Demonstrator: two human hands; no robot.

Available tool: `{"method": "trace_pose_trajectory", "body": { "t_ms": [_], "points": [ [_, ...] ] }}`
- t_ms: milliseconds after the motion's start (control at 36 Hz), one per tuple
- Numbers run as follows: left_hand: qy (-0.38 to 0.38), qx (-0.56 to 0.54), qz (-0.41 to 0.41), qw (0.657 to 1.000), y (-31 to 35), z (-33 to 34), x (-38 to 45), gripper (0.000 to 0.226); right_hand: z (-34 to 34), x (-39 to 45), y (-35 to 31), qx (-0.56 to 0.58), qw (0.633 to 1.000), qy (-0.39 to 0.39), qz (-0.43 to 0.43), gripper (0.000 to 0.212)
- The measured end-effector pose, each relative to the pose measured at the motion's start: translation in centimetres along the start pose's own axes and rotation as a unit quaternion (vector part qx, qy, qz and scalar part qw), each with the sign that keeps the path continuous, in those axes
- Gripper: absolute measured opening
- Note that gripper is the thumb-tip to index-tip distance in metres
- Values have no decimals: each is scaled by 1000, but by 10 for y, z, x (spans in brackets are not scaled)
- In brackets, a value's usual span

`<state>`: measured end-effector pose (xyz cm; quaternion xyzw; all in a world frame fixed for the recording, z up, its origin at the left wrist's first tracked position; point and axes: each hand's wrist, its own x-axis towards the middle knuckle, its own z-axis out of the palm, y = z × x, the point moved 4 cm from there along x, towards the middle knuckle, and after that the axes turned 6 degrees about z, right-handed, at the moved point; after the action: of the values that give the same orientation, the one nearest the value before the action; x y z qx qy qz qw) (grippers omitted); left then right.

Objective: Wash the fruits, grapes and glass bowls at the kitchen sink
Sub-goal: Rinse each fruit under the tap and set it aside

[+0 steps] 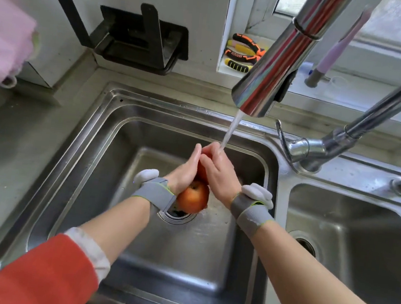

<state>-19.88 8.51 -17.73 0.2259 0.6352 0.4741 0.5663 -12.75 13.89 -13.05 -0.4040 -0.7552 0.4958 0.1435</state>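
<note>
Two hands press a red apple (202, 169) between them under running water (230, 130) from a steel tap (272, 67), above the left basin (90, 155) of a double sink. The left hand (185, 171) lies flat along the fruit, fingers (195, 155) straight and pressed together. The right hand (219, 175) curls over it from the other side, fingers close together, the stream striking near their tips. A second apple (193, 197) sits just below the palms, by the drain (178, 216). Grey bands (155, 193) wrap both wrists.
</note>
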Motion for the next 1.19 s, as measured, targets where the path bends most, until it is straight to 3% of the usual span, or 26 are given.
{"method": "trace_pose_trajectory", "body": {
  "t_ms": [83,167,222,278,361,472,528,583,667,722,778,889,972,1028,1111,1194],
  "points": [
    [50,45,18,998,3,1,-1,63,0,-3,0,18,999,29,6,10],
    [143,187,74,969,10,5,-12,56,2,3,12,120,973,113,163,26],
    [157,242,107,951,9,9,-22,50,11,11,27,161,940,110,281,32],
    [164,258,127,944,4,9,-27,51,18,11,31,191,920,72,334,35],
    [162,210,66,962,3,3,-19,55,11,3,19,142,952,70,260,35],
    [17,24,-41,999,7,8,-5,59,4,-10,6,65,993,68,78,25],
    [23,14,-44,999,9,5,-3,59,4,-11,7,38,997,57,37,22],
    [70,28,-42,996,7,4,-2,66,1,-7,10,57,995,69,47,22],
    [128,195,9,972,15,5,-10,62,4,6,23,179,962,78,188,26],
    [132,282,70,948,22,8,-17,48,10,9,34,339,881,51,326,28],
    [121,312,80,939,20,7,-19,40,17,7,36,424,824,14,376,30],
    [138,228,40,963,14,-3,-7,42,29,1,34,411,849,22,331,38],
    [132,209,-12,969,12,-3,-5,53,26,0,35,310,911,70,262,24],
    [126,213,-38,968,8,-6,-4,63,21,-3,32,277,932,84,217,20],
    [96,207,-43,973,10,-7,-7,69,12,-6,33,314,925,72,199,25],
    [40,152,-40,987,11,-4,-11,56,9,-10,39,375,900,37,220,32]
  ]
}}
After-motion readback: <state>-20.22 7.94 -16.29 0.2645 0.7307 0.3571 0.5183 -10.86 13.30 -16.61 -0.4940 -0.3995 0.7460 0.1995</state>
